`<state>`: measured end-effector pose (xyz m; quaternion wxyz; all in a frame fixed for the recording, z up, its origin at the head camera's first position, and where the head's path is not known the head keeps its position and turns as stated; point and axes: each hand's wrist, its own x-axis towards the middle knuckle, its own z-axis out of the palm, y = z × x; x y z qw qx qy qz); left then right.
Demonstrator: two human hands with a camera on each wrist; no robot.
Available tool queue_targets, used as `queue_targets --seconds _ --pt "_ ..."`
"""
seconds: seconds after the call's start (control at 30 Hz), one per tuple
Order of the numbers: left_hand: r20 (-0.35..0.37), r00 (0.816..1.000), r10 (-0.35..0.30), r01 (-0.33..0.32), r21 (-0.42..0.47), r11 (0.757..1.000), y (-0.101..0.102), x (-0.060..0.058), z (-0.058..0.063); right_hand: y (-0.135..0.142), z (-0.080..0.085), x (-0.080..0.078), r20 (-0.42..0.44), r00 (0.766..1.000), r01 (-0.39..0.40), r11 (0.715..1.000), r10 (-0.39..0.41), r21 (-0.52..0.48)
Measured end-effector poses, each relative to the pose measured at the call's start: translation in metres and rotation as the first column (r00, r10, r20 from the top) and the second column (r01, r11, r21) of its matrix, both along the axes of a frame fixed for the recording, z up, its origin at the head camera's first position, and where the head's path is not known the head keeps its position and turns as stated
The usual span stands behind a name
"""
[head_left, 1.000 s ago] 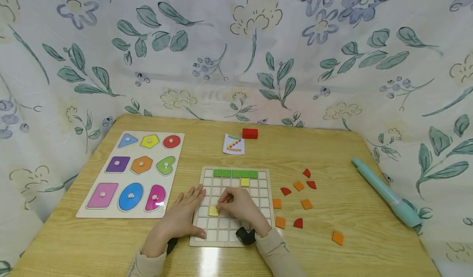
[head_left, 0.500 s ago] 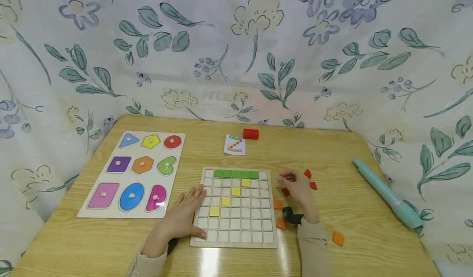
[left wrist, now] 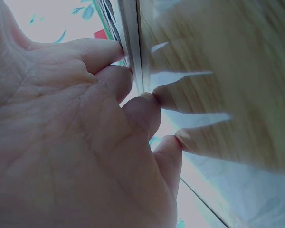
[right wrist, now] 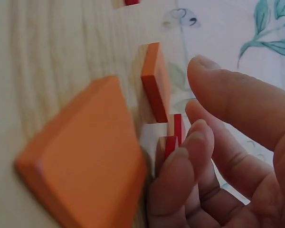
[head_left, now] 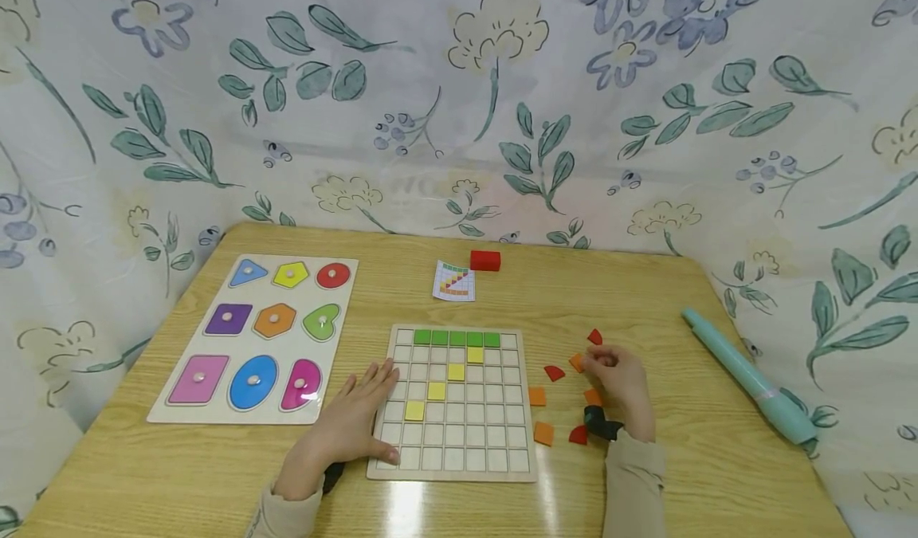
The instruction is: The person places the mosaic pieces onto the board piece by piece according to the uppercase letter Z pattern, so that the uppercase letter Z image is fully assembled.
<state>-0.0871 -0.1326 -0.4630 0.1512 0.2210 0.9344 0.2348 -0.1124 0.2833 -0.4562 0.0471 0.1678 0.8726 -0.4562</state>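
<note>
My left hand [head_left: 351,422] lies spread over the left edge of a wooden grid board [head_left: 529,442], thumb on its lower left corner. In the left wrist view, the fingertips [left wrist: 168,142] meet the table beside the board. Five green squares would exceed plain counting, so several green squares [head_left: 457,337] line the top row; several yellow squares [head_left: 437,391] run diagonally below. Right of the board, my right hand [head_left: 622,378] reaches down among loose tiles, thumb apart from the fingers. In the right wrist view, a red quarter-circle tile [right wrist: 170,146] shows right at the fingertips, near an orange square tile [right wrist: 156,80].
More orange squares [head_left: 543,433] and red quarter-circles [head_left: 554,373] lie right of the board. A shape puzzle [head_left: 261,347] is at the left. Behind the board are a pattern card [head_left: 454,281] and a red block [head_left: 485,261]. A teal stick-like object [head_left: 746,371] lies far right.
My right hand has left the board, where two more yellow squares now show, and moved right to the loose tiles. The left hand has stayed in place.
</note>
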Motion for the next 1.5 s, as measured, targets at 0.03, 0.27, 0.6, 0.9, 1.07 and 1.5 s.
queue_targets --seconds 0.03,0.27,0.6,0.9,1.07,1.5 --pt "-0.001 1.0 0.0 0.0 -0.001 1.0 0.0 0.0 0.0 -0.001 -0.001 0.0 -0.006 1.0 0.007 1.0 -0.007 -0.001" --pt "0.001 1.0 -0.002 0.002 0.005 1.0 0.0 -0.001 0.003 0.001 -0.01 -0.004 -0.017 0.991 0.13 0.991 -0.131 -0.036" --pt "0.023 1.0 0.012 -0.012 0.01 1.0 0.0 0.002 0.0 0.008 -0.015 -0.016 -0.058 0.988 0.144 0.988 -0.141 0.058" --pt "0.028 1.0 0.008 -0.009 0.021 1.0 0.001 0.002 -0.001 0.007 -0.014 -0.027 -0.022 0.995 0.1 0.984 -0.098 0.148" --pt "0.014 1.0 0.017 -0.017 0.004 1.0 0.002 0.0 -0.002 0.007 -0.015 -0.032 -0.061 0.994 0.095 0.984 -0.087 0.149" --pt "0.003 1.0 0.016 -0.016 -0.001 1.0 0.001 -0.001 -0.004 0.0 -0.009 -0.031 -0.073 0.996 0.046 0.999 -0.047 -0.02"
